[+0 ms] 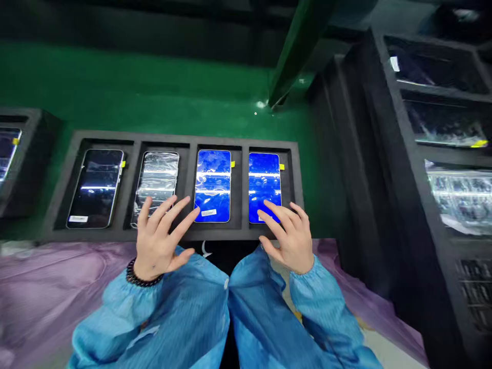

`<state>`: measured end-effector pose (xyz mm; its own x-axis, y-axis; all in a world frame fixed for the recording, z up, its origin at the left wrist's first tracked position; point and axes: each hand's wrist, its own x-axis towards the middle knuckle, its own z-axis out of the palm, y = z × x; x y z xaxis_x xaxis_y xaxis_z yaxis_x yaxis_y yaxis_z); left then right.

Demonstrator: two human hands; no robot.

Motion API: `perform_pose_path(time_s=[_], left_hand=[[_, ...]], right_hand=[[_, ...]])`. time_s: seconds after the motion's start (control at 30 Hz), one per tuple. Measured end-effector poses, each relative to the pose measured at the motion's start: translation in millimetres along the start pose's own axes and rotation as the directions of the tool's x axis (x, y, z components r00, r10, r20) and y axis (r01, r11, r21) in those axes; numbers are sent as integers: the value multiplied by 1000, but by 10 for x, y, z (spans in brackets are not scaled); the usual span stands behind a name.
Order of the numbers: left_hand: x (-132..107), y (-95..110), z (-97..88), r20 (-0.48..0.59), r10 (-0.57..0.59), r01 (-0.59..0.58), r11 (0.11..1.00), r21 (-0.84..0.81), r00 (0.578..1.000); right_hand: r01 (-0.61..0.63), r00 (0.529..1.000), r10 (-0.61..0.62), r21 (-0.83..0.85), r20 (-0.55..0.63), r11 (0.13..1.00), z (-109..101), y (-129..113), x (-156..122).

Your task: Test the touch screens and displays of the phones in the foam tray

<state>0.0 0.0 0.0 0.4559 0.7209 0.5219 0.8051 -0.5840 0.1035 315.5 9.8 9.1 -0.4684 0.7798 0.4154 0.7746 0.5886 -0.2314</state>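
- Head view: the green worktop (154,115) stretches out in front of you.
- At your right stands a tall stack of dark trays (369,154), well apart from both your hands.
- Before you lies a dark tray (226,235) with four compartments in a row, one phone in each.
- Your left hand (159,246) has its grip spread, nothing pinched. Its fingers reach over the near end of the wrapped phone (159,171), second from left, and the index tip meets the near left corner of the left blue phone (212,187); you cannot tell whether it presses there.
- Your right hand (290,241) also has its grip spread and holds nothing. Its fingers overlap the near end of the right blue phone (264,179) in the last compartment; contact is unclear.
- That right blue phone lies ahead and slightly left of your right hand, the nearer one, its long axis running away from you.
- The dark phone (98,184) lies at far left, beyond your left hand's fingers.
- Smallest are the yellow tab (282,167) at the right blue phone's right edge and the white label (209,212) on the left blue phone.
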Motion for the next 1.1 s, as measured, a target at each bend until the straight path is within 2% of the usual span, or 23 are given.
perform_pose_path(time_s=[0.23,0.5,0.57,0.63,0.73,0.87,0.97,1.1], left_hand=[[-8,0,16,47,-6,6,1000,8,999],[-31,16,28,36,-39,40,999,-29,999],[-10,24,-6,71,-91,96,993,-69,993],[54,-1,-66,146,-191,213,964,-156,971],[294,-109,-171,295,-246,319,918,-235,923],[883,-229,-191,411,-102,225,938,-263,906],[1358,-193,-28,460,16,169,918,-358,888],[1768,-90,365,502,58,212,860,-465,863]], right_hand=[[6,1000,-6,-23,5,1000,-9,-18,26],[-2,1000,3,40,-20,999,14,-17,3],[-8,1000,9,86,-13,996,-13,-4,-5],[-22,1000,19,178,18,984,-65,45,11],[-85,996,73,283,51,955,-154,210,136],[-248,968,249,225,25,942,-185,503,508],[-276,959,262,149,104,950,-98,633,826],[-254,958,237,94,164,963,104,652,1090]])
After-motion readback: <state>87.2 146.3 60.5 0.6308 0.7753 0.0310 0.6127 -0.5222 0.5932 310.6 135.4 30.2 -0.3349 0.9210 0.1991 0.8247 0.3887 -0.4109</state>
